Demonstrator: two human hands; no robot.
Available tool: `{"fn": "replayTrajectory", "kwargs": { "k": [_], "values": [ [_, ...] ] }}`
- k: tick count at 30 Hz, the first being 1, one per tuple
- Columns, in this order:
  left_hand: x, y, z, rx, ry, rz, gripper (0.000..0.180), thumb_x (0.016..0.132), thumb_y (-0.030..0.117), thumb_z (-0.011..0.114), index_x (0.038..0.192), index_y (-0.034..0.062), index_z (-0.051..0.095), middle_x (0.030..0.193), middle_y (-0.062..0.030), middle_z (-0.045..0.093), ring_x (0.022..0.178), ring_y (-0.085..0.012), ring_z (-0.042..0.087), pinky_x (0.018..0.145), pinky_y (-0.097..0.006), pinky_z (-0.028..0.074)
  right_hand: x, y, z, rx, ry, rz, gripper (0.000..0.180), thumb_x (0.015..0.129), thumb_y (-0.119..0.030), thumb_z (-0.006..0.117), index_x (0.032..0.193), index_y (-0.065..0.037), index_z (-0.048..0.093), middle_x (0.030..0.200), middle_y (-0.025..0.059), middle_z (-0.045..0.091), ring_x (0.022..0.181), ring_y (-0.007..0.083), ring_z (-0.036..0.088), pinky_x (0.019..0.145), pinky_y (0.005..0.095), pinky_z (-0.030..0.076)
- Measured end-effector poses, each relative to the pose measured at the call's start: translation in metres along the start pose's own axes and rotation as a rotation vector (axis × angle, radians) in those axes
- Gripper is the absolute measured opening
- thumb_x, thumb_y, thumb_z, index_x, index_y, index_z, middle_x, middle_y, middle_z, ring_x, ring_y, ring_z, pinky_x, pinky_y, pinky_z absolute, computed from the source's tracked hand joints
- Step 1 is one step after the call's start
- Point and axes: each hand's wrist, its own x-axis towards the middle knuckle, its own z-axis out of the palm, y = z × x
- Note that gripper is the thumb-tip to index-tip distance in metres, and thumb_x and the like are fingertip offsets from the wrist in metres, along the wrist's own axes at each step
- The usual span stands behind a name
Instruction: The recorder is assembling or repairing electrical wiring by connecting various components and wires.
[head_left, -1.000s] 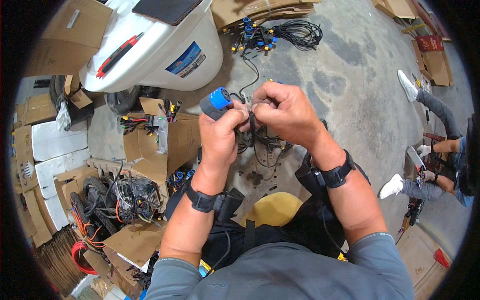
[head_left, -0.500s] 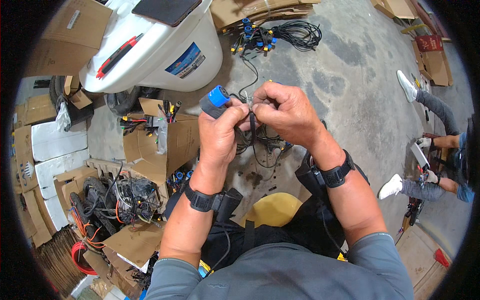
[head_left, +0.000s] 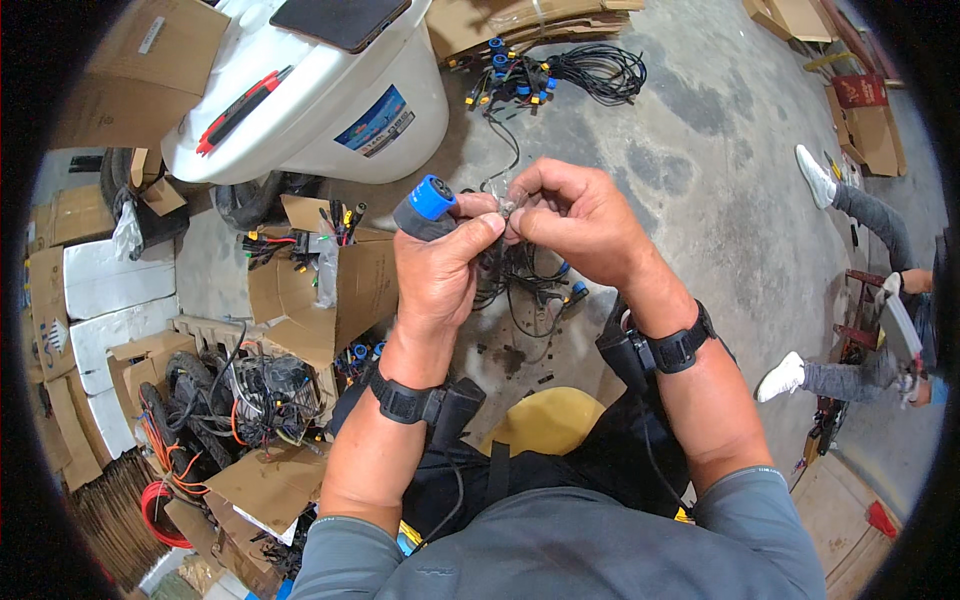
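In front of me, my left hand (head_left: pixel 440 262) is closed round a cable connector (head_left: pixel 432 198) with a bright blue collar and a black body, which sticks up past the index finger. Its thumb and fingertips pinch at a small clear, shiny bit (head_left: pixel 503 196), perhaps thin plastic. My right hand (head_left: pixel 580 215) meets it there, thumb and index finger pressed together; what they grip is too small to name. Below the hands, black cables with blue connectors (head_left: pixel 540 290) lie on the floor, partly hidden by my fingers.
A white tub (head_left: pixel 400 130) bearing a red-and-black pen-shaped tool (head_left: pixel 243 110) and a phone (head_left: pixel 345 20) stands at the far left. Beyond my hands lies a coiled cable bundle (head_left: pixel 600 75). Open cardboard boxes (head_left: pixel 365 285) crowd the left. A co-worker's legs (head_left: pixel 870 220) show at right.
The dark strip hanging between my hands has gone from sight. My right fingers have shifted slightly, and the connector tilts a little differently. At right, the co-worker's hands and pale object have moved.
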Motion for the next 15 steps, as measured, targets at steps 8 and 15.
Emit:
{"fn": "replayTrajectory", "kwargs": {
  "k": [8, 15],
  "values": [
    [-0.004, 0.004, 0.011, 0.348, 0.003, 0.193, 0.014, 0.078, -0.003, 0.071, 0.091, -0.0027, 0.066, 0.085, -0.0085, 0.067, 0.077, -0.0140, 0.063, 0.072, -0.028, 0.053, -0.002, -0.007, -0.005, -0.092, -0.006, 0.081, 0.018, 0.081, -0.013, 0.066, 0.092, 0.001, 0.063, 0.071, -0.0027, 0.058, 0.064, 0.0035, 0.050, 0.056, 0.0212, 0.043],
    [-0.004, 0.008, 0.014, 0.228, -0.014, -0.088, 0.012, 0.085, 0.006, 0.067, 0.094, -0.0012, 0.064, 0.078, -0.0083, 0.068, 0.065, -0.0132, 0.064, 0.057, -0.024, 0.051, -0.002, -0.001, -0.006, 0.171, -0.006, 0.066, 0.012, 0.086, -0.011, 0.061, 0.093, -0.003, 0.061, 0.071, 0.0013, 0.063, 0.065, 0.0075, 0.059, 0.056, 0.0222, 0.047]
  ]
}}
